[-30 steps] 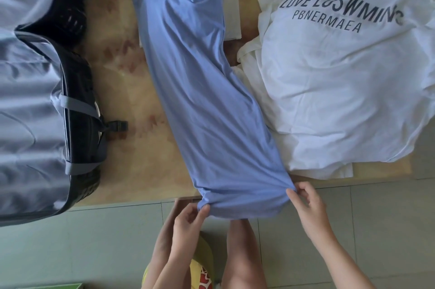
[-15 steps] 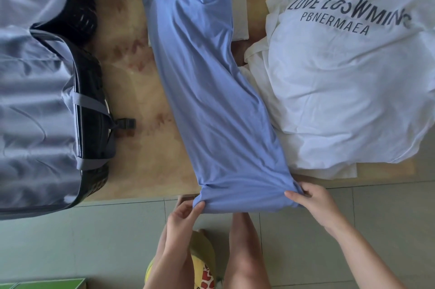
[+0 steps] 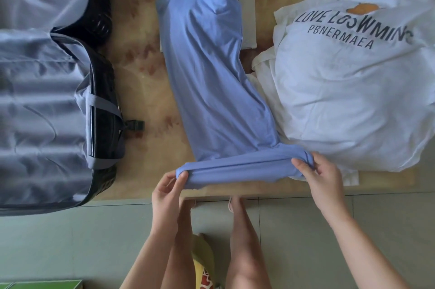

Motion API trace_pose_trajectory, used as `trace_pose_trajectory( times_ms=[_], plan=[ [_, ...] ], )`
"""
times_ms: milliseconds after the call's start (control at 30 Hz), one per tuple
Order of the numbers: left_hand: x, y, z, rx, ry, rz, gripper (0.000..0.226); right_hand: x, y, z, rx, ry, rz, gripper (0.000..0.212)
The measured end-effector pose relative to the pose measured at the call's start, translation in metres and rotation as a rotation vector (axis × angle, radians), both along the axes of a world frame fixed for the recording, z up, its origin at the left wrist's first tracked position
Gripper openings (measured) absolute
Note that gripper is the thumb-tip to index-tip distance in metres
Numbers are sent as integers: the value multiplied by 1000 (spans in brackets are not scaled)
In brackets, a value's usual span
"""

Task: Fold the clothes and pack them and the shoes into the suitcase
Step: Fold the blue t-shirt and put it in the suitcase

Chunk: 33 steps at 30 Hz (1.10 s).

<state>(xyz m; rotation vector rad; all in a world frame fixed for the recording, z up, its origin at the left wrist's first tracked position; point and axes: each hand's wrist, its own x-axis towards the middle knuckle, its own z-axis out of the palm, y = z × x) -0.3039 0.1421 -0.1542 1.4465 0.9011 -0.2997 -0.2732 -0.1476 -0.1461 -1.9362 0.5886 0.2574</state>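
Pinching blue garment (image 3: pixel 211 91) hem, left hand (image 3: pixel 164 191), right hand (image 3: pixel 322 178)

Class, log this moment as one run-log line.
stage: blue garment hem rolled | left hand: grips roll | right hand: grips roll | suitcase: open

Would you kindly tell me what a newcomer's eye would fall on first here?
A long blue garment runs down the middle of the table, its near end rolled and gripped by the left hand and right hand. A white printed T-shirt lies right of it, an open suitcase left.
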Motion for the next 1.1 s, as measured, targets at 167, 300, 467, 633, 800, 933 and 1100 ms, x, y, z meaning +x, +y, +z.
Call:
trace_pose_trajectory(
  times_ms=[167, 300, 467, 633, 800, 933, 1100],
  plan=[
    [25, 10, 5, 71, -67, 29, 8, 43, 23, 11, -85, -71, 77, 39],
    [49, 18, -7, 178, -12, -4, 10, 87, 42, -1, -151, -31, 133, 39],
    [96, 31, -32, 148, 106, -13, 22, 143, 69, -18, -269, 20, 148, 31],
    [147, 37, -34, -237, 178, 350, 42, 174, 91, -32, -224, 127, 133, 28],
    [170, 42, -28, -554, 46, 432, 52, 177, 87, -29, -67, 61, 115, 47],
    [163, 41, -32, -150, -17, 20, 55, 166, 73, -28, -37, 24, 313, 61],
    [163, 47, -39, 201, -60, -276, 64, 158, 54, -27, -151, 50, 462, 69]
  ],
)
